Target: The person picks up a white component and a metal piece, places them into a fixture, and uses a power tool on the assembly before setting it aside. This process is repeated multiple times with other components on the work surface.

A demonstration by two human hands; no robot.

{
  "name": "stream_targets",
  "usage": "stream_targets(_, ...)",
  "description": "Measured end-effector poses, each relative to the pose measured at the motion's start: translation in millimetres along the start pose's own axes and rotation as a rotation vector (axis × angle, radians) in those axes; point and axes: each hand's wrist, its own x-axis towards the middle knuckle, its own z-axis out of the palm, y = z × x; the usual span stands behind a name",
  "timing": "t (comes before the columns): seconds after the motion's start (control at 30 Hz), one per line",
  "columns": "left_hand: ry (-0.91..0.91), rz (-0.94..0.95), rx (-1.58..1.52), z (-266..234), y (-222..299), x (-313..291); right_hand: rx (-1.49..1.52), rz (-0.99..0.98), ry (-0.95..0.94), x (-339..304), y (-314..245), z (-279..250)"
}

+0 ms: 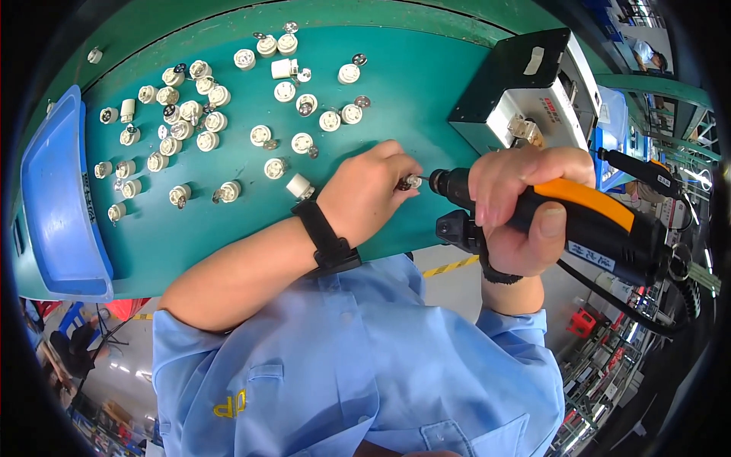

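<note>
My left hand is closed in a pinch over the green mat. Between thumb and fingertips it grips a small metal part, dark with a shiny end; the fingers hide most of it. My right hand wraps round a black and orange electric screwdriver. The driver's tip points left at the small part, close to it; I cannot tell whether they touch. Beside my left wrist lies a white ceramic lamp holder on its side.
Several white lamp holders, many with dark metal brackets, spread over the left and middle of the green mat. A blue tray stands at the left edge. At the back right is a black and silver screw feeder; another screwdriver hangs beyond it.
</note>
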Motion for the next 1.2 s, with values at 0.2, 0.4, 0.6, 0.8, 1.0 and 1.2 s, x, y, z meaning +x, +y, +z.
stream_targets(0.2,0.001,-0.007,-0.006,-0.6,-0.9,1.3,-0.122,-0.037,-0.028,0.2,8.0,-1.2)
stream_targets(0.4,0.049,0.007,0.024,1.8,0.6,2.6,-0.152,-0.045,0.011,1.2,9.9,2.6)
stream_targets(0.6,0.012,0.008,-0.02,-0.4,6.9,4.2,-0.052,-0.132,0.035,-0.2,-6.1,-15.4)
stream_targets(0.8,0.031,0.011,0.158,4.4,15.9,2.8,-0.079,-0.388,0.252,-5.0,-63.4,-85.2)
stream_targets(1.0,-0.018,0.005,0.145,5.6,16.8,5.9,-0.098,-0.368,0.27,5.8,-49.7,-100.5)
stream_targets(1.2,-0.033,-0.026,0.081,3.6,26.6,8.5,-0.118,-0.299,0.187,13.3,-35.1,-103.8)
